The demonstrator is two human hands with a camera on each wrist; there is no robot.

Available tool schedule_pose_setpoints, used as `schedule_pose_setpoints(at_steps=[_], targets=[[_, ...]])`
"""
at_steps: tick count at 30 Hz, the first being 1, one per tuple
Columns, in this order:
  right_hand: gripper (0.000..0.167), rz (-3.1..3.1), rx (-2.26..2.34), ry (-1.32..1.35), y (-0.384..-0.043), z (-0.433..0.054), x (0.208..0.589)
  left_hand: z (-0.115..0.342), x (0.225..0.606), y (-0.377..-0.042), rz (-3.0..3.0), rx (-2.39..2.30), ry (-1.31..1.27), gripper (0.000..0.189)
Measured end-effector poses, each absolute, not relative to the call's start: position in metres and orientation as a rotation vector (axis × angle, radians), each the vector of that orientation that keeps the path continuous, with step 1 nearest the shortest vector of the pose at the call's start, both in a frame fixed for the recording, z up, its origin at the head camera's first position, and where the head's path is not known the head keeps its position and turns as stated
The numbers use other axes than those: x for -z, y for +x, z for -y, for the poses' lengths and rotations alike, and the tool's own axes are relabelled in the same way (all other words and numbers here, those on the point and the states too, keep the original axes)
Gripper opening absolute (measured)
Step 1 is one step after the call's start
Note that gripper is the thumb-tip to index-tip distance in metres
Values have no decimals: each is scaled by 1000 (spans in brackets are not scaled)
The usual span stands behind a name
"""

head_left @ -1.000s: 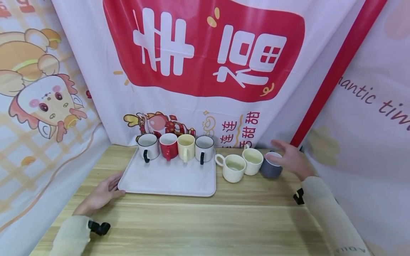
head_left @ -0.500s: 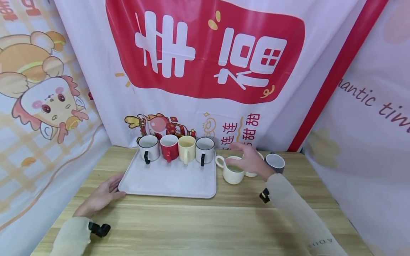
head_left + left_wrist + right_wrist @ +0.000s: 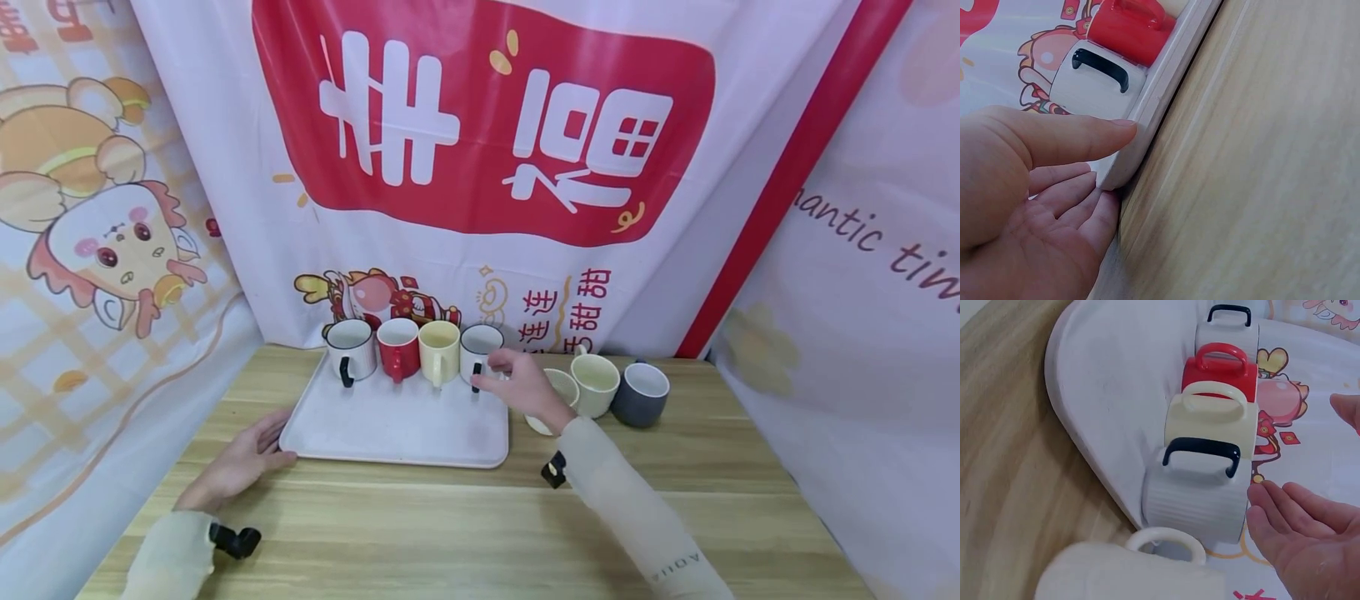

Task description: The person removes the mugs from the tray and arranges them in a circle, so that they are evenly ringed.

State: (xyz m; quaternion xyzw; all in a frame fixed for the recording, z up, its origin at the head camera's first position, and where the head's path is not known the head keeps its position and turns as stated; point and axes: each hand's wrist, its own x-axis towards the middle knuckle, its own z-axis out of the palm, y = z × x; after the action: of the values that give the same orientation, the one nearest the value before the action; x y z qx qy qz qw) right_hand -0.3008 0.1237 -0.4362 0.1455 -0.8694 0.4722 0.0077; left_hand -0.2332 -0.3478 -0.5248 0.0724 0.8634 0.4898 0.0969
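Observation:
My left hand (image 3: 238, 460) rests at the front-left corner of a white tray (image 3: 397, 429). In the left wrist view its thumb lies over the rim and the fairly straight fingers touch the corner from the side. A row of mugs stands along the tray's back: a white mug with black handle (image 3: 350, 346), a red mug (image 3: 398, 343), a pale yellow mug (image 3: 438, 346) and a second black-handled white mug (image 3: 480, 343). Beside that last mug hovers my right hand (image 3: 528, 390), its fingers spread from the thumb and nothing held. In the right wrist view the ribbed white mug (image 3: 1194, 500) is closest to the fingertips.
Right of the tray, on the wooden table (image 3: 420, 533), stand a cream cup (image 3: 562, 385) partly behind my right hand, another cream cup (image 3: 596, 387) and a dark grey cup (image 3: 640, 396). A printed cloth (image 3: 480, 283) hangs behind them.
My right hand has moved left from the grey cup, over the cream cups, to the right-hand mug on the tray. The left hand stays at the tray corner.

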Motion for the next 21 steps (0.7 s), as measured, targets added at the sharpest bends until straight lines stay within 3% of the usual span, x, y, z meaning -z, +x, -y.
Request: schedule_pose_setpoints(at_steps=[10,21], targets=[[45,2643,-1593,251,-311,-103,477,348,525,-234,-2561,-1437,208,90],[39,2638,-1640,43,-324,-91,495,348,525,-235,-2562,-1444,213,90]])
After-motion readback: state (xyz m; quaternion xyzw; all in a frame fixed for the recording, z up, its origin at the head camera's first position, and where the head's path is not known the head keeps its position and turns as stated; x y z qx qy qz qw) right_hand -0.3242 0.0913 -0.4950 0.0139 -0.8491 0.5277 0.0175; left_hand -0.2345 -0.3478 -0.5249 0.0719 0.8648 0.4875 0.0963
